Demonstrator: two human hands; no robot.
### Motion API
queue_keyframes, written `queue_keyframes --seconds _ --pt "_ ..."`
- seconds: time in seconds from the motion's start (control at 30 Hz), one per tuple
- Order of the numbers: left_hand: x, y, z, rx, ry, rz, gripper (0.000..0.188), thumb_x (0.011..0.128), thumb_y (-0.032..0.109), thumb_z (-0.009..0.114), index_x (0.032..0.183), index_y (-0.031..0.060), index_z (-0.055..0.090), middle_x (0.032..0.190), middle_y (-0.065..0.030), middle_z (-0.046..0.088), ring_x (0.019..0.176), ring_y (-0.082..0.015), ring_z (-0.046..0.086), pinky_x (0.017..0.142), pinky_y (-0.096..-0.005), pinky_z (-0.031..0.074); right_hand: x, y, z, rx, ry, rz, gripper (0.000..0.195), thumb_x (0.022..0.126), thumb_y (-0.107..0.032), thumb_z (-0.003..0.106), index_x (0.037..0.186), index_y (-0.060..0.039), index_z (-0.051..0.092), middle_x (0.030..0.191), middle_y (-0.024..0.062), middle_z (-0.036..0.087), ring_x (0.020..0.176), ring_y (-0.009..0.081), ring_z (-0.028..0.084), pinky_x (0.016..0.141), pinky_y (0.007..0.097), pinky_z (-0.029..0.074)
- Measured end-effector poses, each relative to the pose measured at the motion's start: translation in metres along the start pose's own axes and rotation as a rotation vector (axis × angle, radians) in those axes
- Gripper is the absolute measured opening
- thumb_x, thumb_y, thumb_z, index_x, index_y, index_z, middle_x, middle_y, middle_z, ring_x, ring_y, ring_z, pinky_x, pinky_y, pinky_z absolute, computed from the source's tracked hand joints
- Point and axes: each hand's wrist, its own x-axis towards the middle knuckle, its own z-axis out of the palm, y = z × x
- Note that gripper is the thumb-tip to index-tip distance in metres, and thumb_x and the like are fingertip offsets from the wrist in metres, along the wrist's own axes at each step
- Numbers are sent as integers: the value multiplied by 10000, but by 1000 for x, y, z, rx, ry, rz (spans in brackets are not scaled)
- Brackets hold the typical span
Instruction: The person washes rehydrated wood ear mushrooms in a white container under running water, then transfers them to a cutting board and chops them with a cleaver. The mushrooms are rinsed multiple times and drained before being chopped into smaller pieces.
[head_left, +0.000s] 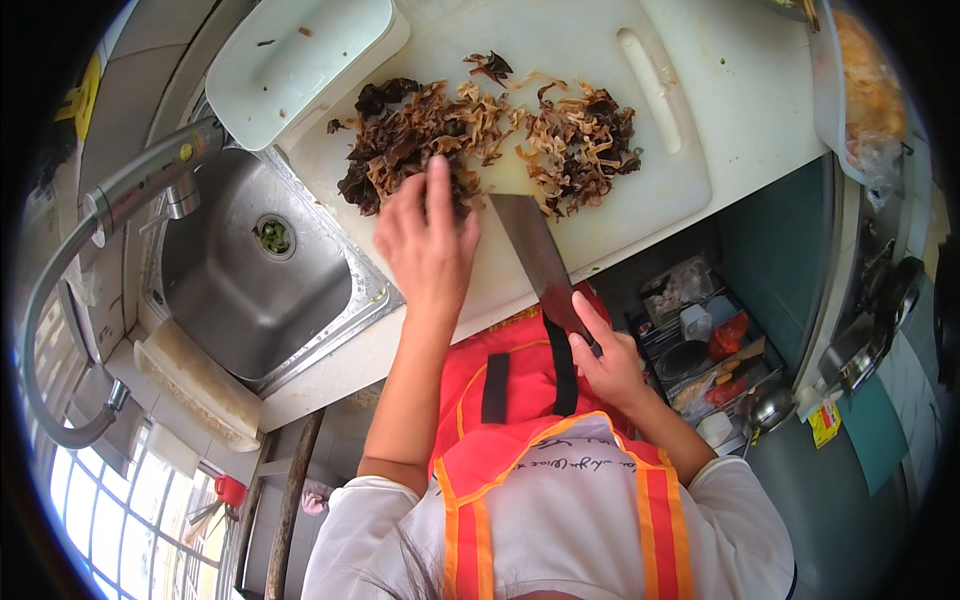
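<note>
My left hand rests at the near edge of a heap of dark brown wood ear fungus, fingers apart. What lies under its fingertips is hidden. In my right hand is the handle of a cleaver, its blade pointing away from me over the near side of a white plastic cutting board. Right of the blade lies a second heap, of wood ear strips. A small loose piece of fungus sits beyond the two heaps.
A white plastic tub with a few scraps stands at the board's far left. Left is a steel sink with green scraps in its drain and a faucet above. A food container stands right. Below the counter is a loaded rack.
</note>
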Motion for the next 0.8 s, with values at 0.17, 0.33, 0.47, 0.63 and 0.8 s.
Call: queue_keyframes --seconds 0.17,0.33,0.47,0.63,0.8 --pt "-1 29 10 -342 -185 162 425 726 -16 638 1131 101 585 1020 -81 575 928 -233 555 787 -342 438 -3 3 0 145 179 111 524 856 -21 540 1358 -66 397 1058 121 649 523 89 564 502 252 488" --pt "3 18 3 -517 14 -19 344 736 -83 621 1062 23 605 1021 -138 561 877 -306 566 729 -362 492 -10 15 -5 113 246 6 519 844 -6 545 1342 -23 401 1092 155 633 534 123 597 483 257 490" --pt "10 15 8 -485 -66 -53 294 753 -14 644 1039 29 595 982 -143 564 860 -295 571 686 -356 491 -11 13 -7 5 205 -55 513 842 -10 549 1334 -10 402 1043 156 603 593 172 626 530 264 500" --pt "24 34 15 -468 -236 -148 257 778 85 664 1018 43 582 926 -117 582 793 -298 586 667 -371 495 -3 6 -10 -23 180 -70 545 864 -9 527 1377 -33 344 636 35 579 493 71 517 481 227 454" --pt "25 16 -9 -642 11 -388 198 778 22 687 950 20 589 810 -45 572 587 -84 510 537 -219 437 0 0 -21 -103 111 -101 492 817 -28 576 1296 -41 462 1035 136 627 848 255 641 700 306 523"
